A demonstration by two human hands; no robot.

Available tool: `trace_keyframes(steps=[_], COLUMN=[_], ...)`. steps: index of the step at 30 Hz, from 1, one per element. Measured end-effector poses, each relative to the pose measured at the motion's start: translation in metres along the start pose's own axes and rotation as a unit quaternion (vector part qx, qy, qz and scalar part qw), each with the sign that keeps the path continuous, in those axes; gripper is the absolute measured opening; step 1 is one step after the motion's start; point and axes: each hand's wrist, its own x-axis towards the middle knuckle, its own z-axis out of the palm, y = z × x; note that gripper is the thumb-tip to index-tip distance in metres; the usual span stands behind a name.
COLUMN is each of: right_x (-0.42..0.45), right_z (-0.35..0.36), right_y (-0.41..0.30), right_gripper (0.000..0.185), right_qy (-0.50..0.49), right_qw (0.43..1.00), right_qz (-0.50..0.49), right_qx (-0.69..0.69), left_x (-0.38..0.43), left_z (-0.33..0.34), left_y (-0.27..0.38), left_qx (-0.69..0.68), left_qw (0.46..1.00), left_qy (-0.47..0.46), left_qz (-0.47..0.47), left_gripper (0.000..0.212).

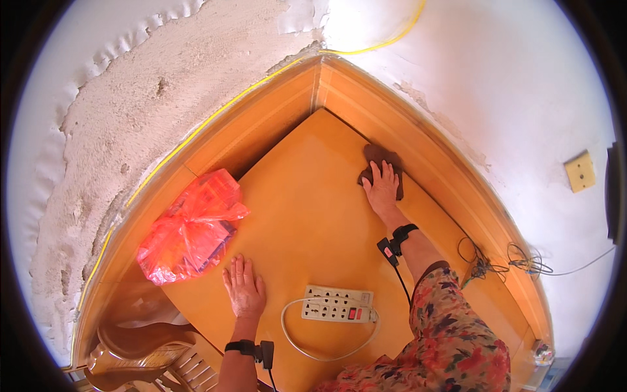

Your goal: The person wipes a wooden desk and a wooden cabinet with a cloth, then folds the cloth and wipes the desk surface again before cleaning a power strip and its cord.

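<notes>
My right hand (381, 188) lies with spread fingers on a dark brown cloth (376, 153), pressing it to the wooden tabletop (303, 196) by its right back edge. My left hand (244, 289) rests flat, palm down, on the left part of the tabletop, holding nothing. Just beyond its fingertips sits a knotted red plastic bag (196, 230) with boxy things inside. Between my forearms, nearer to me, lies a white power strip (337, 305) with red switches, its white cord looped in front of it. Each wrist wears a black strap with a small device and cable.
Wooden panelling (411, 132) borders the table along both walls, which meet in a corner. Thin dark cables (482, 267) lie tangled at the right edge. A carved wooden chair (147, 348) stands at the lower left. A yellow cable (196, 132) follows the left panelling below peeling plaster.
</notes>
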Motion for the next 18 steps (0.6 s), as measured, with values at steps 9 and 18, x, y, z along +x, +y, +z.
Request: trace_keyframes(steps=[9,18], right_x=[0.099,0.15], right_z=[0.037,0.056], right_y=[-0.072,-0.141], right_gripper=[0.053,0.038], right_qy=[0.035,0.02], right_qw=[0.992,0.98], right_qz=[-0.109,-0.175], right_qx=[0.053,0.095], left_x=[0.003,0.003], left_z=[-0.006,-0.012], left_y=[0.004,0.007], left_qx=[-0.006,-0.028], left_qw=[1.0,0.999], left_qy=[-0.025,-0.027], left_qz=[-0.016,-0.017], left_gripper=[0.046,0.048])
